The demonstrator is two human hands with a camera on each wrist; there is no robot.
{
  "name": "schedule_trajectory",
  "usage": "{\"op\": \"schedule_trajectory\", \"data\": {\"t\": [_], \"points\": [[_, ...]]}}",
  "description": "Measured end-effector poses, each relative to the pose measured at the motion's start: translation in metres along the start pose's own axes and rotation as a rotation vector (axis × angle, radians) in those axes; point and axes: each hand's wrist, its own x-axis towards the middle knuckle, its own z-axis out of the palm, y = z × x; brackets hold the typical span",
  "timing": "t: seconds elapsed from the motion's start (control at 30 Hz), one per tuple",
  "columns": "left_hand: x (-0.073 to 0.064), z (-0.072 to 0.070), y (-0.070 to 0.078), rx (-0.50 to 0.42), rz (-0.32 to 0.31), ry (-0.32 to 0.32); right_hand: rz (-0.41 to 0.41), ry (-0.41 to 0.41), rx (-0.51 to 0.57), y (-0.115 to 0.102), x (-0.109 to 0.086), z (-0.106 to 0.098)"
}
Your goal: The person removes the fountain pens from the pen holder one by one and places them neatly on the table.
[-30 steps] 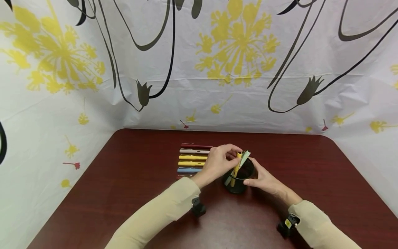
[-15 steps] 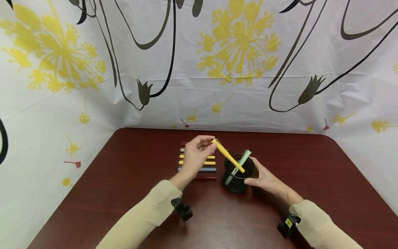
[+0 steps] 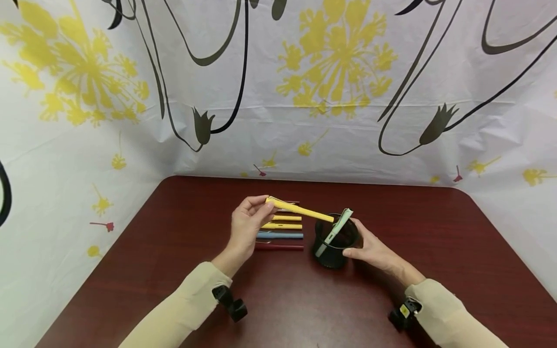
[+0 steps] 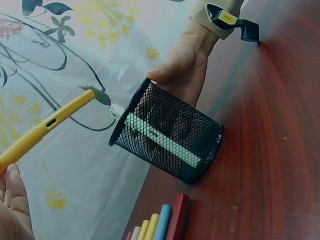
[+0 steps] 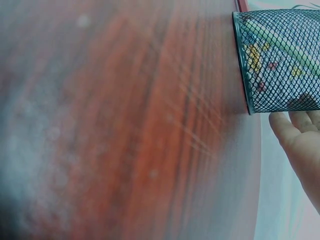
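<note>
My left hand point(image 3: 244, 227) pinches one end of a yellow pen point(image 3: 300, 209) between thumb and fingers. The pen slants to the right, its far end over the rim of a black mesh pen cup point(image 3: 329, 258). Thumb in front and fingers behind, my right hand point(image 3: 370, 249) holds the cup upright on the table. A pale green pen point(image 4: 165, 141) leans inside it, its clip end sticking out above the rim. In the right wrist view the thumb and fingers lie against the cup's mesh point(image 5: 280, 60).
Left of the cup, several pens lie in a row, partly behind the left hand: a dark red pen point(image 3: 280, 247), a blue pen point(image 3: 280, 236), yellow pens point(image 3: 287, 226) and others further back. A patterned cloth point(image 3: 261, 135) hangs behind the dark wooden table point(image 3: 130, 270).
My left hand has lifted the yellow pen out of the cup and drawn it leftward, tilting it from upright to nearly level. The right hand and cup have stayed in place.
</note>
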Motion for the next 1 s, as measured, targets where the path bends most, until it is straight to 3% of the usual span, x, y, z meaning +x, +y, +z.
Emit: {"op": "schedule_trajectory", "data": {"t": [0.2,0.4,0.53,0.73,1.0], "points": [[-0.007,-0.025,-0.001,-0.032,-0.073,0.048,-0.017,0.005,0.027,0.001,0.000,0.001],[-0.015,-0.059,-0.011,0.033,-0.179,0.098,0.001,0.002,0.015,0.001,0.000,0.001],[-0.021,-0.074,-0.022,0.096,-0.257,0.088,-0.010,0.004,0.019,0.001,0.001,0.000],[-0.029,-0.085,-0.038,0.205,-0.315,0.059,-0.022,-0.001,0.017,0.001,0.001,0.000],[-0.032,-0.089,-0.046,0.294,-0.323,0.034,-0.012,0.007,0.007,0.001,0.001,0.000]]}}
